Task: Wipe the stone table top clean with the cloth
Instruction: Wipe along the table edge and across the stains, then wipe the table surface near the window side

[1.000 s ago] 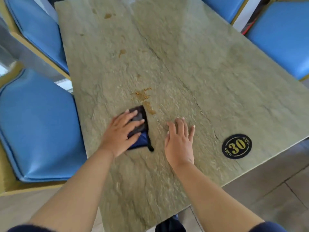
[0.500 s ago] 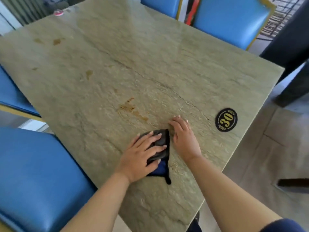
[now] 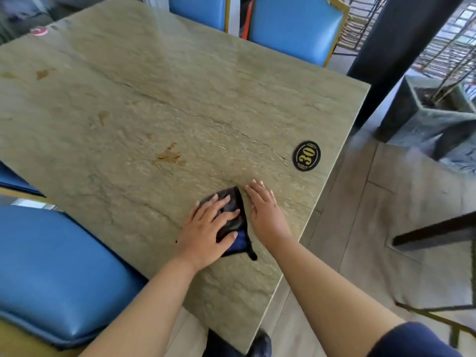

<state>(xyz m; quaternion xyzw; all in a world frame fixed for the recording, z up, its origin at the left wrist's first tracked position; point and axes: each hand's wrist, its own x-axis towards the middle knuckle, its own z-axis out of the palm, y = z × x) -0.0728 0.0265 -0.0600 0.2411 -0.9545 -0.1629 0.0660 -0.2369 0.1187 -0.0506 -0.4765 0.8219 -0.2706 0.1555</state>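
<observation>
Blue padded chairs ringed the table: one (image 3: pixel 59 269) right at the near left corner, two more (image 3: pixel 293 27) across the far edge. A dark pillar (image 3: pixel 396 45) and a stone planter (image 3: pixel 435 117) stood off to the right on the tiled floor. On the stone table top (image 3: pixel 180 94) itself there was a black oval "30" badge (image 3: pixel 306 156) near the right edge and a small red round thing (image 3: pixel 38 30) way back at the far left corner, too blurry to say what it was. Nothing sat between the hands and the stains.

The left hand (image 3: pixel 206 230) was flat, fingers spread, pressing down on the cloth (image 3: pixel 233 222) rather than gripping it. The right hand (image 3: pixel 265 210) lay open, palm down on bare stone just beside the cloth, holding nothing.

The cloth was a dark, bunched-up rag with a blue patch showing at the near end, sitting near the table's near-right corner. An orange-brown smear (image 3: pixel 168 155) was further in from it, with a couple of fainter brown spots (image 3: pixel 103 117) toward the far left.
</observation>
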